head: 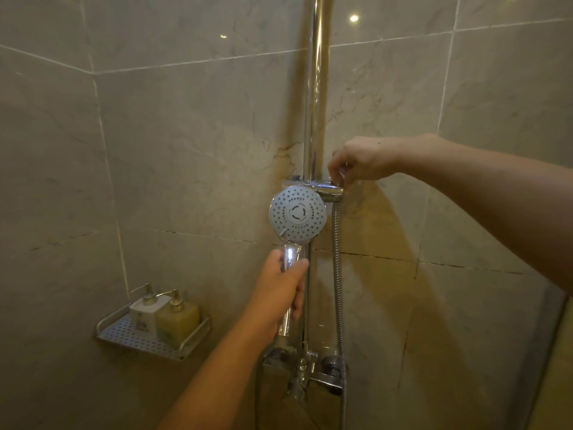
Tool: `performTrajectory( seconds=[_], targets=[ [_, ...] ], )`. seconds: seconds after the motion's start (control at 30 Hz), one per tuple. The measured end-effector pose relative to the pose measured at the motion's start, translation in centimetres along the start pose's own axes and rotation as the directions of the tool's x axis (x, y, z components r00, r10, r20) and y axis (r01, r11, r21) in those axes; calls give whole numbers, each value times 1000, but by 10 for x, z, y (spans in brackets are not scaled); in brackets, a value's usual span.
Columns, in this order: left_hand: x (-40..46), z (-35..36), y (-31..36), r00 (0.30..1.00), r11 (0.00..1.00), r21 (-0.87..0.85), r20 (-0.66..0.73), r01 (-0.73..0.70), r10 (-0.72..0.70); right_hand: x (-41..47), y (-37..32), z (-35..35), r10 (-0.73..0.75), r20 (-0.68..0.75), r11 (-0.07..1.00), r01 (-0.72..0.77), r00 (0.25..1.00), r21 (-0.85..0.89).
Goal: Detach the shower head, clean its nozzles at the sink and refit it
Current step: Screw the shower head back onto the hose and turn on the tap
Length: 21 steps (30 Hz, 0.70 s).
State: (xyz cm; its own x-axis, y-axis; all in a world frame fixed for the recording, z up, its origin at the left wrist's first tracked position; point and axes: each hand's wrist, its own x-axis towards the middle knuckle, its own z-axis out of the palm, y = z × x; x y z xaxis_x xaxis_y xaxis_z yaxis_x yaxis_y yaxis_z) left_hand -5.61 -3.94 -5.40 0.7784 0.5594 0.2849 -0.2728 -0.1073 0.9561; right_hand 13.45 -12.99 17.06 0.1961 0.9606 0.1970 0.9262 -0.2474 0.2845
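Left hand [280,293] grips shower head [297,212]; beige marble-tiled wall [192,144].

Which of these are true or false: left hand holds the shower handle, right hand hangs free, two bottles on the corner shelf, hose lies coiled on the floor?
1. The left hand grips the shower head by its handle. True.
2. The right hand hangs free. False: its fingers pinch the knob on the slider bracket.
3. Two pump bottles stand on the corner shelf. True.
4. The hose lies coiled on the floor. False: it hangs down beside the riser pipe.
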Motion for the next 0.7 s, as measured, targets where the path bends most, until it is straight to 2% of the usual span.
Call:
performTrajectory(
  seconds=[0.2, 0.33, 0.43, 0.6, 0.67, 0.7],
  targets=[
    [5, 10, 5, 1000, 1000, -12, -18, -4, 4, -11, 14, -27, 41, -140, 988, -20, 989, 151],
    [5, 15, 8, 999, 999, -50, -37, -7, 6, -22, 17, -4, 128, -192, 948, -63, 973, 313],
    [5, 18, 7, 998, 999, -54, -57, -1, -2, -34, 16, 15, 177, -256, 885, -40, 950, 464],
    [5, 20, -1, 998, 997, -75, -59, 7, -12, -55, 5, 49, 255, -354, 816, -4, 900, 578],
    [4, 18, -6, 998, 996, -92, -65, 9, -15, -64, -5, 70, 320, -415, 710, 75, 852, 700],
    [3, 16, -10, 997, 994, -109, -70, 9, -17, -68, -14, 82, 367, -428, 594, 146, 826, 791]
  ],
)
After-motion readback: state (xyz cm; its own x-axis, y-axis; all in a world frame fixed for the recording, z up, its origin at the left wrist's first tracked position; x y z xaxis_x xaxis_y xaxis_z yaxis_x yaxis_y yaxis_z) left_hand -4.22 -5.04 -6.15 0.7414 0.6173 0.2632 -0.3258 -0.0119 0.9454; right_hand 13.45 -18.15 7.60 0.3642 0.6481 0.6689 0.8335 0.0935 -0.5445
